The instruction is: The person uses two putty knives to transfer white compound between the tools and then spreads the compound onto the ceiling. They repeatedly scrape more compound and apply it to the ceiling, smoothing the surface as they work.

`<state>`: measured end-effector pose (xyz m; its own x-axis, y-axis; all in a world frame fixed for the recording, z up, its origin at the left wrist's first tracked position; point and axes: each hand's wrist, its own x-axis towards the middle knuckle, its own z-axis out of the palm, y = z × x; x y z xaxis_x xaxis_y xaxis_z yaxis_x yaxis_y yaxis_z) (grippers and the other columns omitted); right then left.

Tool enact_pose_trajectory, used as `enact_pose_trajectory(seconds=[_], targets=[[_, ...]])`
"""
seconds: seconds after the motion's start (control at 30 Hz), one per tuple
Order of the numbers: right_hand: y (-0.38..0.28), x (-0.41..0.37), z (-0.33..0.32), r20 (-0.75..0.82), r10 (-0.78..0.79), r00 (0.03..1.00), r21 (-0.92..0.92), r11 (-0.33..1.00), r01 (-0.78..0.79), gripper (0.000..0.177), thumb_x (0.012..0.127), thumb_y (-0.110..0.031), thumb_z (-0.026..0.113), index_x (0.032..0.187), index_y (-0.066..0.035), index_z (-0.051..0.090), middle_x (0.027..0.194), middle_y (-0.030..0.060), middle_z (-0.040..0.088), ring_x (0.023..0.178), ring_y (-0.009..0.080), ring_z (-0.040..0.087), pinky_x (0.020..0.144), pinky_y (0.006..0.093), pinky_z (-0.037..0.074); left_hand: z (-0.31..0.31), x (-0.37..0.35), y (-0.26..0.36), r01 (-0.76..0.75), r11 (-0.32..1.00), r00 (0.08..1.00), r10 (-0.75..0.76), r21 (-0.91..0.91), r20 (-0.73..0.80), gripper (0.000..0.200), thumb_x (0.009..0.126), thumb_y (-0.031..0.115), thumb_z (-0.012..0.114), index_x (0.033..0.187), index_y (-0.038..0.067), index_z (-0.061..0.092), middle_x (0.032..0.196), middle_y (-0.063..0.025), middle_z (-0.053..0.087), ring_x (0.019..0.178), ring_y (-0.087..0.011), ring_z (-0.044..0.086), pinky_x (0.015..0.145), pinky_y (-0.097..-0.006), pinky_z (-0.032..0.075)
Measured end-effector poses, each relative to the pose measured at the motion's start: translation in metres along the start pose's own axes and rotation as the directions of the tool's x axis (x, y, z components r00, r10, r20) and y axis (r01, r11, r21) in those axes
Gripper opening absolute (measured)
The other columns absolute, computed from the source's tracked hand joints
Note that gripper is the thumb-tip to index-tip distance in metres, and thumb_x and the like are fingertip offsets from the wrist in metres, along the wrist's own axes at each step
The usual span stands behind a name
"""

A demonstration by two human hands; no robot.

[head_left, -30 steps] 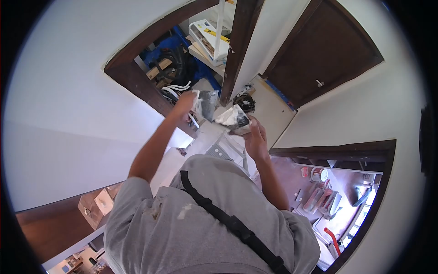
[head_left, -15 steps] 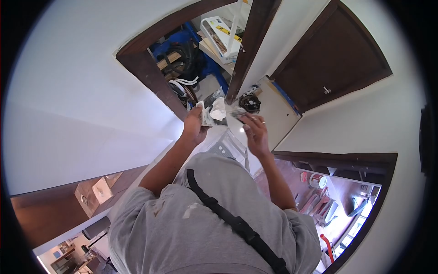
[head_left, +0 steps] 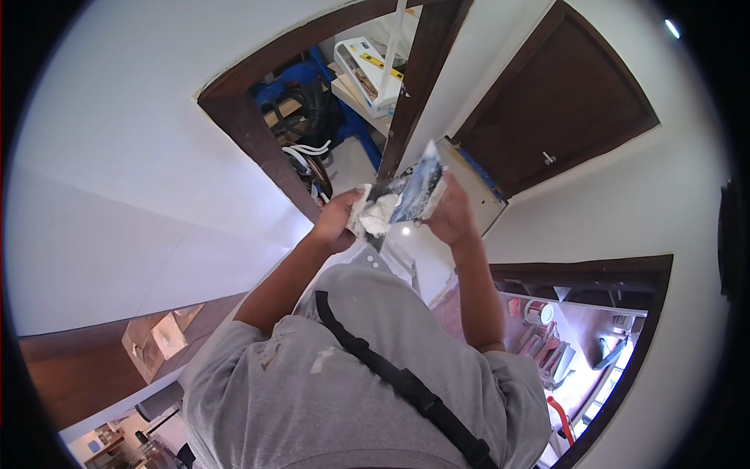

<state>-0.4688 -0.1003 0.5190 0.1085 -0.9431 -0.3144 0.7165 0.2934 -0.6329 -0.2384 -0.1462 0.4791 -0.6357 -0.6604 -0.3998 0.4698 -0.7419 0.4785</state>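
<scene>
My left hand point(head_left: 337, 222) is closed on the pale handle of a wide putty knife point(head_left: 376, 241). A lump of white putty point(head_left: 378, 216) lies on its dark blade. Close on the right, my right hand point(head_left: 455, 213) grips a second putty knife point(head_left: 420, 187). Its broad, white-smeared metal blade is tilted upward, with the lower edge right at the putty. Both tools are held out in front of my grey shirt point(head_left: 375, 344).
Under my hands stands a grey stepladder point(head_left: 400, 262). Ahead, a dark-framed doorway shows black hoses point(head_left: 316, 105) and a white box point(head_left: 363, 66) with a yellow level. A brown door point(head_left: 558, 102) is on the right. A paint bucket point(head_left: 539, 313) stands in the room at lower right.
My right hand has turned its putty knife so the blade's broad face shows and points up. The left hand with the putty has shifted slightly down and right.
</scene>
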Motion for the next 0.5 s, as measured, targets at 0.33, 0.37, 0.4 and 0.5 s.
enact_pose_trajectory(seconds=[0.33, 0.37, 0.4, 0.5], targets=[[-0.003, -0.030, -0.020, -0.190, 0.037, 0.981, -0.450, 0.885, -0.120, 0.042, 0.103, -0.036, 0.041, 0.110, -0.002, 0.063, 0.095, 0.0121, 0.070, 0.084, 0.0225, 0.070, 0.065, 0.0365, 0.057, -0.006, 0.000, 0.039, 0.080, 0.991, 0.993, -0.070, -0.106, 0.091, 0.038, 0.100, 0.020, 0.043, 0.128, -0.005, 0.051, 0.123, -0.0212, 0.062, 0.111, -0.0302, 0.064, 0.102, -0.0392, 0.049], [-0.007, -0.034, -0.030, -0.173, -0.041, 0.984, -0.551, 0.832, -0.063, 0.041, 0.103, -0.034, 0.042, 0.105, -0.001, 0.066, 0.093, 0.0126, 0.070, 0.084, 0.0227, 0.069, 0.065, 0.0365, 0.057, -0.008, -0.001, 0.046, 0.074, 0.995, 0.994, -0.068, -0.065, 0.090, 0.038, 0.100, 0.021, 0.044, 0.127, -0.005, 0.052, 0.122, -0.0212, 0.062, 0.111, -0.0302, 0.064, 0.102, -0.0392, 0.049], [-0.014, -0.042, -0.023, -0.135, -0.217, 0.967, -0.690, 0.721, 0.065, 0.035, 0.099, -0.029, 0.051, 0.097, -0.001, 0.070, 0.095, 0.0149, 0.070, 0.092, 0.0259, 0.067, 0.075, 0.0376, 0.055, -0.011, 0.000, 0.051, 0.067, 0.997, 0.994, -0.065, -0.026, 0.089, 0.038, 0.100, 0.021, 0.044, 0.126, -0.005, 0.052, 0.122, -0.0211, 0.063, 0.111, -0.0302, 0.064, 0.101, -0.0391, 0.050], [-0.042, -0.063, 0.030, 0.652, -0.465, 0.599, -0.747, -0.261, 0.611, 0.027, 0.091, -0.025, 0.062, 0.101, -0.002, 0.072, 0.097, 0.0139, 0.071, 0.096, 0.0288, 0.064, 0.084, 0.0380, 0.051, -0.004, -0.002, 0.061, 0.102, 0.992, 0.993, -0.106, 0.069, 0.052, 0.033, 0.100, 0.021, 0.048, 0.120, -0.005, 0.056, 0.114, -0.0195, 0.066, 0.101, -0.0279, 0.068, 0.093, -0.0380, 0.055]])
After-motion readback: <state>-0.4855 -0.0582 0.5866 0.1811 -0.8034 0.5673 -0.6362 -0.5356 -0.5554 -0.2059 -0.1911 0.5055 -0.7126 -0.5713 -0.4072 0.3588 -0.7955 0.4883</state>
